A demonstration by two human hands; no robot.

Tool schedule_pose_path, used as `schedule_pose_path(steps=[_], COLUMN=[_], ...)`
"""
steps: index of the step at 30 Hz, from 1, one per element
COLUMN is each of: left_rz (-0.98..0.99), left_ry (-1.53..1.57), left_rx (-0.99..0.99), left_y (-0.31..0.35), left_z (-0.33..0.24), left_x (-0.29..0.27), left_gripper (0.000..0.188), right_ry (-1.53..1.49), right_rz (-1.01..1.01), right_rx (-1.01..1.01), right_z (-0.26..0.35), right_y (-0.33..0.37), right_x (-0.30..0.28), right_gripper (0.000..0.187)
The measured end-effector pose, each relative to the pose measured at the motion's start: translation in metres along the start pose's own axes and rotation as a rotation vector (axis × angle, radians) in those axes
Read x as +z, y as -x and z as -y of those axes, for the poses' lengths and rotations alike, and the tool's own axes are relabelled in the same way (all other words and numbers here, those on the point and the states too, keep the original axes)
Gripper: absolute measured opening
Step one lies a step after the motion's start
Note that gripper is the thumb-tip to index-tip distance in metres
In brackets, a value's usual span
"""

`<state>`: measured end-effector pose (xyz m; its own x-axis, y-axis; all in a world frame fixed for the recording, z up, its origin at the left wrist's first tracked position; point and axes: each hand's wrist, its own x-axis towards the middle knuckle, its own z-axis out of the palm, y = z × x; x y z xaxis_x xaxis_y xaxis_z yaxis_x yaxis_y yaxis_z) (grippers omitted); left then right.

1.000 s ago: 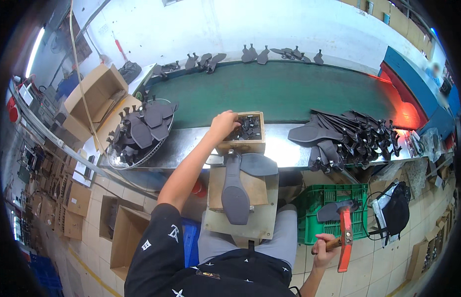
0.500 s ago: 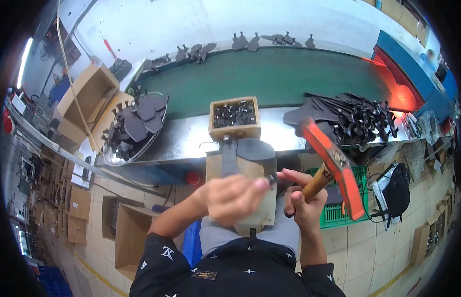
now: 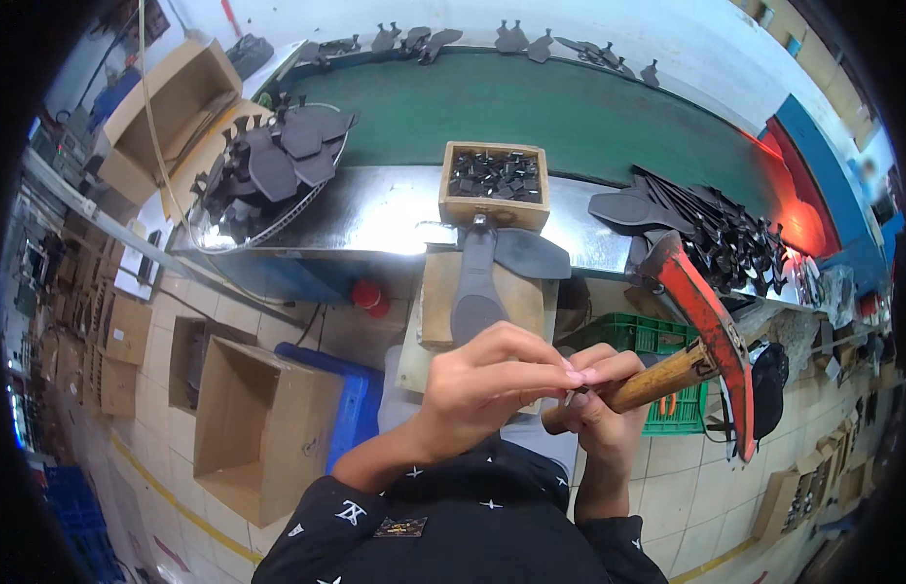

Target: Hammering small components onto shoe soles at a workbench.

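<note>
My right hand (image 3: 601, 407) grips the wooden handle of a hammer with a red head (image 3: 704, 321), held up near my chest. My left hand (image 3: 492, 382) meets it, fingertips pinched on something small and dark that I cannot make out. Below the hands a grey shoe sole (image 3: 475, 288) lies on a wooden block (image 3: 434, 302). Just past it a small wooden box (image 3: 494, 185) of small dark pieces sits on the metal bench (image 3: 375, 219).
A green conveyor belt (image 3: 531, 107) runs behind the bench with dark soles along its far edge. Piles of dark soles lie left (image 3: 273, 161) and right (image 3: 706, 229). Cardboard boxes (image 3: 263, 428) and a green crate (image 3: 657, 341) stand on the floor.
My left hand left the wooden box and came back to my chest. My right hand lifted the hammer from beside my leg to meet it; both hands now sit lower and closer.
</note>
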<state>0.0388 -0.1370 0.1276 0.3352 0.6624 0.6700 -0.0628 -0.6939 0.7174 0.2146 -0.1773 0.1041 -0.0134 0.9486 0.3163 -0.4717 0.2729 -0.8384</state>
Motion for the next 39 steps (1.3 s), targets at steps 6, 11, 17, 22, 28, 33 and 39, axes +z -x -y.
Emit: schedule_pose_path(steps=[6, 11, 17, 22, 28, 33, 39], left_rz=[-0.072, -0.034, -0.206, -0.033, 0.058, -0.014, 0.028], left_ry=[-0.025, -0.371, -0.610, -0.519, -0.461, -0.380, -0.360], left_rx=[-0.041, 0.134, -0.363, -0.219, -0.296, -0.316, -0.302], left_y=[0.004, 0.003, -0.010, -0.022, 0.001, 0.022, 0.026], left_z=[0.003, 0.003, 0.115, 0.214, 0.177, 0.177, 0.190], left_x=[-0.004, -0.015, -0.043, -0.060, -0.044, -0.042, -0.043], left_gripper=[0.034, 0.072, 0.055, 0.034, 0.025, 0.029, 0.032], right_ry=[-0.091, -0.072, 0.284, 0.355, 0.438, 0.652, 0.796], right_rz=[-0.031, -0.007, -0.072, -0.071, 0.017, 0.113, 0.231], right_rx=[0.087, 0.142, 0.158, 0.233, 0.303, 0.217, 0.043], right_z=[-0.013, -0.020, -0.027, -0.054, -0.075, -0.096, -0.106], right_y=[0.000, -0.011, -0.045, -0.084, -0.097, -0.109, -0.118], right_x=[0.000, -0.005, -0.019, -0.029, -0.043, -0.035, -0.036], right_gripper=[0.019, 0.023, 0.016, 0.012, 0.015, 0.016, 0.018])
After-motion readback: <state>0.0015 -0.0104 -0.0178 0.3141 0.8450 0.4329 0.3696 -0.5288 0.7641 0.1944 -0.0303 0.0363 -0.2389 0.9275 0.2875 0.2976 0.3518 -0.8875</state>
